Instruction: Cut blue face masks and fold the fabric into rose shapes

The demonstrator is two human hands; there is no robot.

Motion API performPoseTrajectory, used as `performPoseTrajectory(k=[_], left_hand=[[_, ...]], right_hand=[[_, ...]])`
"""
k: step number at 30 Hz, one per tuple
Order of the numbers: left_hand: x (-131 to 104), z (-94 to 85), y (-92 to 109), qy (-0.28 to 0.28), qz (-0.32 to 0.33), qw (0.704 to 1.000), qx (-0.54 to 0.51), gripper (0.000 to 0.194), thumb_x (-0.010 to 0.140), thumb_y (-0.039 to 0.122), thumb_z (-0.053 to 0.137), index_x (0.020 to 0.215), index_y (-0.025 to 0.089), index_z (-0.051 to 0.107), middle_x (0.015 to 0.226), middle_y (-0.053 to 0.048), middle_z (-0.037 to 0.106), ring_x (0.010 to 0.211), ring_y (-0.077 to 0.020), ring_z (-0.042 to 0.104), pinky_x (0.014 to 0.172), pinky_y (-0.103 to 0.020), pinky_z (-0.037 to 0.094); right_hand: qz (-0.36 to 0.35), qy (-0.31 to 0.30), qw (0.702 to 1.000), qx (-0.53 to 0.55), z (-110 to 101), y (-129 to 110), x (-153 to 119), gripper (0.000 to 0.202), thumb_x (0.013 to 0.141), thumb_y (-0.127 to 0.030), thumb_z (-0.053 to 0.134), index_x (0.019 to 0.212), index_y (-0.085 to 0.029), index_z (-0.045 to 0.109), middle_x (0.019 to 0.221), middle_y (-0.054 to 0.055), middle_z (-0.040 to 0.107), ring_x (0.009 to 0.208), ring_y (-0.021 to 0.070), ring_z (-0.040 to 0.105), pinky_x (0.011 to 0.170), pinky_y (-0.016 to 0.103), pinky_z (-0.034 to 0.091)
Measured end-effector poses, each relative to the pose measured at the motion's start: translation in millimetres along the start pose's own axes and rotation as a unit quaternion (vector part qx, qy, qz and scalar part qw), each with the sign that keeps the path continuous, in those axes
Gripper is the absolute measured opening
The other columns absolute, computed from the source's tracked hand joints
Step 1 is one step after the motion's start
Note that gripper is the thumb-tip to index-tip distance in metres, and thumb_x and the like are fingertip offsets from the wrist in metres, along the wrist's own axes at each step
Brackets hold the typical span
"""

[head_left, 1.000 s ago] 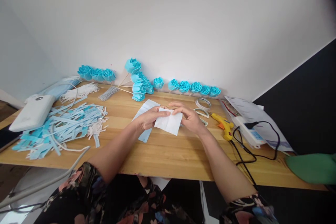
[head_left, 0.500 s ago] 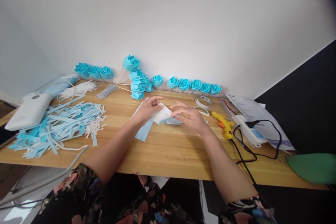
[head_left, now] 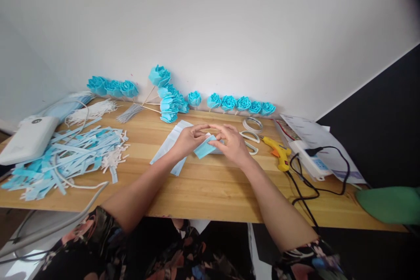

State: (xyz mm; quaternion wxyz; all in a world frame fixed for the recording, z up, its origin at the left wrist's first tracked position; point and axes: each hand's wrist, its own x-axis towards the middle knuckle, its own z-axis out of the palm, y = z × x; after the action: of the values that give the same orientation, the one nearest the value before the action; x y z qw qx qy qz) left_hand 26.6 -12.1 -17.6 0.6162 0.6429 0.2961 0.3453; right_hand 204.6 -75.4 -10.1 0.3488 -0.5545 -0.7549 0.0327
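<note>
Between my hands is a small light-blue fabric piece [head_left: 205, 148], its blue side facing me. My left hand [head_left: 190, 140] pinches its upper left edge, while the fingers of my right hand [head_left: 230, 141] grip its right edge. The fingertips of both hands meet above the piece. Pale blue and white sheets [head_left: 169, 140] lie on the wooden table beside and under my left hand. Part of another pale blue piece shows beneath my right hand. White-handled scissors [head_left: 252, 142] rest just right of that hand.
Blue fabric flowers [head_left: 228, 103] line the wall. Cut strips [head_left: 75, 153], a white power bank [head_left: 29, 139] and a cable are at left. A yellow glue gun [head_left: 278, 153], tape rolls [head_left: 252, 125], a power strip [head_left: 310, 159] and papers [head_left: 324, 144] stand right.
The held piece has turned from its white side to its blue side. My hands have come together at the fingertips, uncovering more of the sheets at left.
</note>
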Motion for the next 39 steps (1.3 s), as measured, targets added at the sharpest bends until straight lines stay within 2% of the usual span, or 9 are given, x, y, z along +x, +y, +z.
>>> performPoseTrajectory(k=[9,13,17,20,24,27,30,33,39], left_hand=[[2,0.5,-3,-0.004,0.042,0.999,0.02,0.056,0.08,0.041,0.066,0.126,0.01,0.062,0.101,-0.011,0.075,0.085,-0.0203,0.067,0.073,-0.028,0.048],[3,-0.5,-4,-0.024,0.024,0.999,0.005,0.067,0.077,0.035,0.07,0.137,0.01,0.052,0.091,-0.008,0.076,0.079,-0.0185,0.068,0.071,-0.026,0.048],[2,-1.6,-1,-0.002,0.043,0.999,0.018,0.071,0.079,0.035,0.068,0.143,0.014,0.046,0.087,-0.005,0.075,0.072,-0.0146,0.064,0.063,-0.022,0.044],[0,0.1,3,0.009,0.062,0.998,0.029,0.074,0.08,0.034,0.067,0.147,0.014,0.04,0.086,-0.004,0.074,0.069,-0.0128,0.061,0.062,-0.021,0.042],[-3,2.6,4,0.0,0.078,0.995,0.063,0.072,0.082,0.033,0.064,0.147,0.014,0.039,0.074,0.0,0.07,0.06,-0.0103,0.054,0.058,-0.02,0.039],[-1,1.6,-1,-0.003,0.067,0.992,0.104,0.063,0.078,0.034,0.067,0.137,0.015,0.054,0.076,-0.001,0.071,0.061,-0.0113,0.055,0.057,-0.021,0.04],[1,-1.3,-5,0.009,0.036,0.991,0.131,0.037,0.076,0.038,0.068,0.104,0.014,0.074,0.078,-0.004,0.071,0.064,-0.0142,0.058,0.056,-0.022,0.04],[3,-3.7,-7,0.009,-0.003,0.989,0.147,0.03,0.076,0.043,0.066,0.082,0.014,0.076,0.062,-0.003,0.066,0.056,-0.0143,0.057,0.052,-0.023,0.037],[4,-5.2,-8,0.004,-0.006,0.987,0.158,0.03,0.075,0.044,0.066,0.075,0.015,0.075,0.059,-0.002,0.065,0.055,-0.0131,0.055,0.053,-0.022,0.036]], right_hand=[[-0.023,-0.01,0.999,-0.034,1,2,0,0.045,0.087,-0.033,0.064,0.132,-0.027,0.057,0.072,-0.002,0.069,0.08,0.0191,0.064,0.099,0.042,0.04],[-0.017,0.011,0.999,-0.025,-2,0,0,0.045,0.089,-0.037,0.062,0.132,-0.029,0.057,0.072,-0.001,0.069,0.082,0.021,0.064,0.098,0.042,0.041],[0.006,0.046,0.999,0.016,-7,-3,1,0.04,0.091,-0.039,0.058,0.13,-0.027,0.059,0.093,0.004,0.072,0.097,0.0234,0.064,0.094,0.042,0.043],[0.025,0.026,0.997,0.072,-7,-4,2,0.033,0.09,-0.039,0.059,0.119,-0.025,0.065,0.105,0.006,0.072,0.102,0.0232,0.064,0.092,0.039,0.046],[0.037,0.037,0.993,0.104,-1,-3,1,0.017,0.088,-0.035,0.062,0.092,-0.023,0.073,0.09,0.004,0.073,0.089,0.0211,0.065,0.082,0.035,0.048],[0.058,0.073,0.989,0.113,0,0,1,0.017,0.089,-0.033,0.06,0.085,-0.022,0.073,0.084,0.003,0.072,0.083,0.0201,0.066,0.079,0.033,0.049],[0.074,0.094,0.987,0.109,-2,3,1,0.017,0.088,-0.034,0.061,0.085,-0.022,0.073,0.086,0.003,0.073,0.084,0.0204,0.066,0.08,0.034,0.05],[0.084,0.102,0.986,0.104,-4,5,1,0.018,0.087,-0.036,0.06,0.084,-0.023,0.073,0.085,0.003,0.073,0.083,0.0207,0.066,0.08,0.034,0.051],[0.092,0.112,0.984,0.108,-4,4,2,0.019,0.086,-0.038,0.061,0.081,-0.023,0.071,0.083,0.003,0.073,0.081,0.0204,0.066,0.079,0.034,0.051]])
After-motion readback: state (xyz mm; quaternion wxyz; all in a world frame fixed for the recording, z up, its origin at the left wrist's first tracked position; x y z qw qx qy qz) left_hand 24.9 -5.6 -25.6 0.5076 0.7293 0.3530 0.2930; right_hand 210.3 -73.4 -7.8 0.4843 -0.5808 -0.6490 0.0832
